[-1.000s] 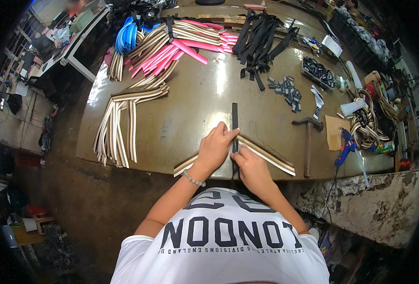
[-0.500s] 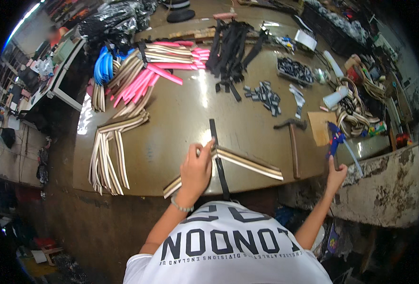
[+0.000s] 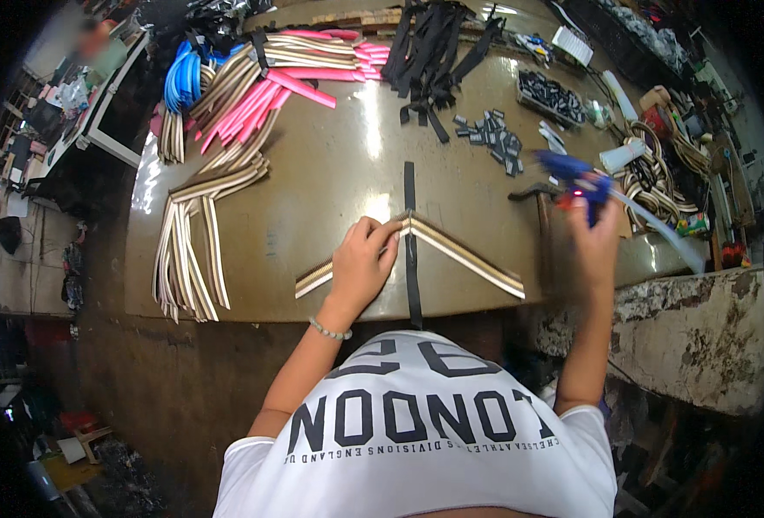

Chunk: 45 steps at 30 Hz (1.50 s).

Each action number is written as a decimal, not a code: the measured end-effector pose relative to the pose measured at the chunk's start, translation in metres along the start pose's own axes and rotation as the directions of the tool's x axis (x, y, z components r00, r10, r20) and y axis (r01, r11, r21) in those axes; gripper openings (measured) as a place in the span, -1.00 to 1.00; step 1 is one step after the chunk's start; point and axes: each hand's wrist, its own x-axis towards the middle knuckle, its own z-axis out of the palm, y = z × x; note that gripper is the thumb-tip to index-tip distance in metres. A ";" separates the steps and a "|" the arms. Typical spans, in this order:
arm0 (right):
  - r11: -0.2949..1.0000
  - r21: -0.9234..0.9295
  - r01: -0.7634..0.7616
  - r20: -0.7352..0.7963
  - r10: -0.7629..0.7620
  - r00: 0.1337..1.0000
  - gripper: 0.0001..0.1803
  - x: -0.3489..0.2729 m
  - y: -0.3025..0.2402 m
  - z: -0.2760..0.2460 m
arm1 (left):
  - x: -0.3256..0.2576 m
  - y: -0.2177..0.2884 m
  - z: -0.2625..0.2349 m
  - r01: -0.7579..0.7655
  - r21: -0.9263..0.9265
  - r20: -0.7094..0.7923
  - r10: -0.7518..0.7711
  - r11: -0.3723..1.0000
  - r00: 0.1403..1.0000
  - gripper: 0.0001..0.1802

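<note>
By the desk's front edge [image 3: 265, 312], our left hand [image 3: 364, 263] is pressing webbing [image 3: 468, 258]. Our right [image 3: 598, 226] is gripping a glue gun [image 3: 567, 165].

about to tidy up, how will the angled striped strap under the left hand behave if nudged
The striped strap is probably light, being thin and narrow. It may flex, since similar strips heaped at left bend and curve. Rolling seems unlikely because it lies flat.
</note>
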 end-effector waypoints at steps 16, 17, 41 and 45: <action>0.955 -0.148 0.257 0.544 -0.138 0.827 -0.39 0.010 -0.014 0.104 | 0.000 -0.001 0.001 0.033 -0.058 -0.037 -0.035 0.998 0.999 -0.87; 0.956 -0.118 0.267 0.536 -0.166 0.828 -0.39 0.008 -0.014 0.103 | 0.000 -0.001 0.001 0.036 -0.052 -0.036 -0.038 0.998 0.999 -0.87; 0.256 -0.824 -0.506 -0.333 0.503 0.797 -0.22 -0.021 0.053 -0.058 | 0.010 0.022 -0.022 0.527 -0.844 0.535 -0.189 -0.098 0.823 0.05; 0.906 -0.342 -0.252 0.072 0.292 0.954 -0.40 -0.057 -0.038 0.025 | 0.016 0.050 -0.017 0.576 -0.791 0.555 -0.154 0.208 0.817 0.08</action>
